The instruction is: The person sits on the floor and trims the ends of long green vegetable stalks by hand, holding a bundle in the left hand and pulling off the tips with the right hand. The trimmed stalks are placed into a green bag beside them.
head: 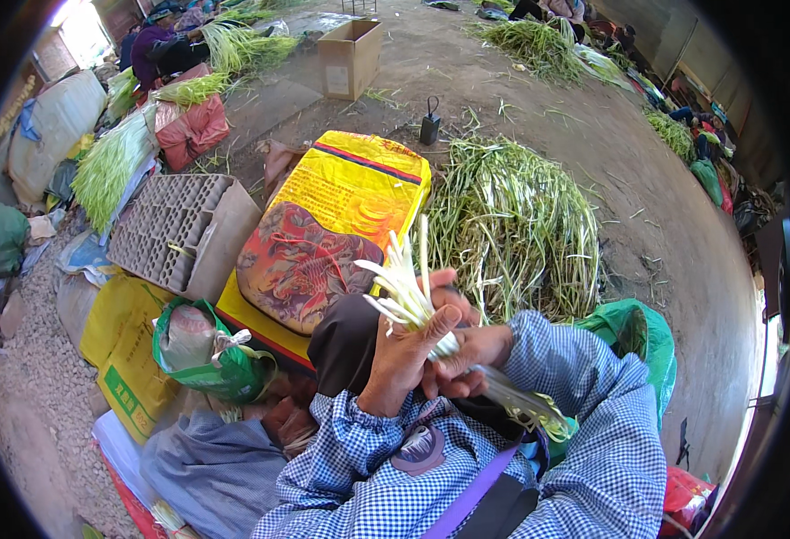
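A small bundle of pale, white-ended stalks [405, 290] slants up in front of my lap, its white ends fanned out at the top. My left hand [398, 360] is wrapped around the stems, thumb pointing up along them. My right hand [479, 347] closes on the same bundle just below, against the left. The thin leafy ends trail down towards the right sleeve and look blurred. Beyond my hands, a big heap of green-and-white stalks [516, 229] lies on the floor. To its left, a patterned cushion [307, 266] rests on a yellow printed sack [358, 178].
A grey box of round cells [179, 229] and a green bag [233, 367] stand on the left. A cardboard carton [349, 60] and a small black device with a loop [430, 124] stand ahead. Another person [159, 50] sits at far left among stalks. A green sack [644, 343] lies at right.
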Demonstrator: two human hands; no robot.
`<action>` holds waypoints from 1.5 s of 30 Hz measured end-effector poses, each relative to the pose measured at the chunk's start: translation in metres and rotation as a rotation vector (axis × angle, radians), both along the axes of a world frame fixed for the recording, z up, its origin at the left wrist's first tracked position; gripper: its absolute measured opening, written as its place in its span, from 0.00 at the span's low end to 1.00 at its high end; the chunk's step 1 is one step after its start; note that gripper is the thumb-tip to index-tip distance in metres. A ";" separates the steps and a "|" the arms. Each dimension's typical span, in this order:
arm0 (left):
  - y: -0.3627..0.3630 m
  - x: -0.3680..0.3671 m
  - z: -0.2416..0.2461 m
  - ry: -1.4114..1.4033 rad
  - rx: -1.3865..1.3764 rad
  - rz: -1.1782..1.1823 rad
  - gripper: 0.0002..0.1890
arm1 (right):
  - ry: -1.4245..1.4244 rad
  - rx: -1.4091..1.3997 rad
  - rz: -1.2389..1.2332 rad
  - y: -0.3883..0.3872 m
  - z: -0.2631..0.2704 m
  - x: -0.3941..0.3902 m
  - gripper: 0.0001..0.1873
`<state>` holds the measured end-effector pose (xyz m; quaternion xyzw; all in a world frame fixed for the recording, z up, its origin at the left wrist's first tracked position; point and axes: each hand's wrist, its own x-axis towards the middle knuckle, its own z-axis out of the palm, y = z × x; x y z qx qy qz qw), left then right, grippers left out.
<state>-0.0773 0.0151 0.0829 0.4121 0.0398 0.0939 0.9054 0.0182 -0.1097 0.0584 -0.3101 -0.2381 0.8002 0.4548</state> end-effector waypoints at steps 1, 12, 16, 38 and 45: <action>0.000 -0.002 0.001 0.028 -0.030 -0.007 0.31 | -0.033 0.038 -0.014 -0.002 -0.005 -0.003 0.22; -0.013 -0.007 0.004 0.197 0.327 0.070 0.21 | -1.204 0.436 -0.545 -0.012 0.100 0.035 0.53; -0.019 -0.005 0.000 0.217 0.532 0.147 0.20 | -1.451 0.455 -0.671 0.010 0.107 0.026 0.37; -0.013 -0.010 0.010 0.243 0.819 0.112 0.23 | -2.292 0.851 -0.789 -0.003 0.080 0.004 0.18; -0.016 -0.014 0.012 0.333 0.825 0.099 0.22 | -2.529 0.496 -1.235 -0.023 0.090 0.038 0.07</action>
